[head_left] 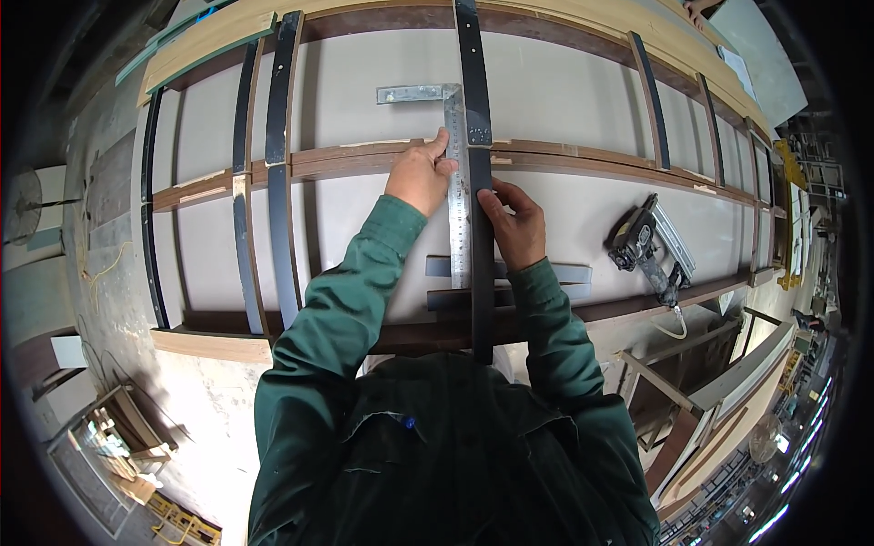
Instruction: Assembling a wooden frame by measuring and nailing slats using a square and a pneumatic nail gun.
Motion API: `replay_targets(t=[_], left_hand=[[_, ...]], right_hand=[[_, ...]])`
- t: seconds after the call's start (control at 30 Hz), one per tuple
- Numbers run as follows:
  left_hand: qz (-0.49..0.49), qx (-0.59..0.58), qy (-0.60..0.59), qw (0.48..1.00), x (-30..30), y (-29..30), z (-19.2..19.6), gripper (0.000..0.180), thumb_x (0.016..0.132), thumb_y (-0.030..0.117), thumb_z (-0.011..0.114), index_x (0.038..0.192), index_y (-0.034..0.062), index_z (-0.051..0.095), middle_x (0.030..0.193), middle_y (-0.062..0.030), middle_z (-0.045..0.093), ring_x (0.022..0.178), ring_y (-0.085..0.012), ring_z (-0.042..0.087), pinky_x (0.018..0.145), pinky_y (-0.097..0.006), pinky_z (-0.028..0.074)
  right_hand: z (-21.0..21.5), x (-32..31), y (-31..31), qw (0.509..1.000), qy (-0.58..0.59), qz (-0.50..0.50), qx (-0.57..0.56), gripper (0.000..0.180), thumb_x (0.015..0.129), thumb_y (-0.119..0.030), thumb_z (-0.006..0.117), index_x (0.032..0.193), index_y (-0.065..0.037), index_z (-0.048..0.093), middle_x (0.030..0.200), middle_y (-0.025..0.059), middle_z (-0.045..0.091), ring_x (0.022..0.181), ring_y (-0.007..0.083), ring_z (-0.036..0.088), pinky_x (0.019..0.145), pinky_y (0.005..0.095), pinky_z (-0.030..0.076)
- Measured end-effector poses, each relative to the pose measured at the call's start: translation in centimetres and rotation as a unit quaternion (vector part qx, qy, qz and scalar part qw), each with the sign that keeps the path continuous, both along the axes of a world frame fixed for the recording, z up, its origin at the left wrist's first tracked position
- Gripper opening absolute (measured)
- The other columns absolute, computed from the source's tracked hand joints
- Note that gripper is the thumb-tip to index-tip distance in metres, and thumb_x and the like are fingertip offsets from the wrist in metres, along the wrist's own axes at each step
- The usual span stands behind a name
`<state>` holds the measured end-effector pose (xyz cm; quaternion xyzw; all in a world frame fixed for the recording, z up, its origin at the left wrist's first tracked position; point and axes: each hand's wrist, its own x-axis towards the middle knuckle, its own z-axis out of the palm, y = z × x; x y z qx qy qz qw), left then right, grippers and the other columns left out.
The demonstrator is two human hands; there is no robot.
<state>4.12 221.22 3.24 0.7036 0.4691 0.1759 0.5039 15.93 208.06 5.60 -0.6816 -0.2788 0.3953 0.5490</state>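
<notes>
Between both hands (469, 196) — steel square (455, 182), blade lengthwise away, alongside dark strip (478, 182).

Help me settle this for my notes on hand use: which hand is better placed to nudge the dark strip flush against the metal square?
Probably the right hand: it already lies on the dark strip. The left hand is pressing down the metal square beside it.

Pale panel (564, 100); nail gun (637, 244) atop
</notes>
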Motion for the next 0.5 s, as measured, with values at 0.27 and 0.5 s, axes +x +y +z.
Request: replay_targets(t=[0.27, 0.5], left_hand=[[-0.037, 0.048, 0.026, 0.998, -0.2, 0.3, -0.5, 0.051, 0.092, 0.009, 0.061, 0.14, 0.004, 0.044, 0.075, -0.0037, 0.059, 0.06, -0.0089, 0.055, 0.056, -0.026, 0.053], [-0.032, 0.04, 0.013, 0.999, -0.1, 0.4, -0.8, 0.052, 0.091, 0.009, 0.062, 0.14, 0.0041, 0.045, 0.075, -0.0029, 0.059, 0.06, -0.0083, 0.055, 0.056, -0.025, 0.053]], right_hand=[[-0.1, 0.3, 0.0, 1.0, -0.003, 0.016, -0.01, 0.035, 0.089, -0.018, 0.07, 0.114, 0.004, 0.064, 0.089, 0.0072, 0.068, 0.077, 0.0087, 0.061, 0.067, 0.0227, 0.051], [-0.7, 0.5, -0.1, 1.0, 0.0, 0.023, 0.006, 0.035, 0.089, -0.02, 0.07, 0.115, 0.003, 0.064, 0.089, 0.0056, 0.067, 0.077, 0.0083, 0.06, 0.065, 0.0221, 0.05]])
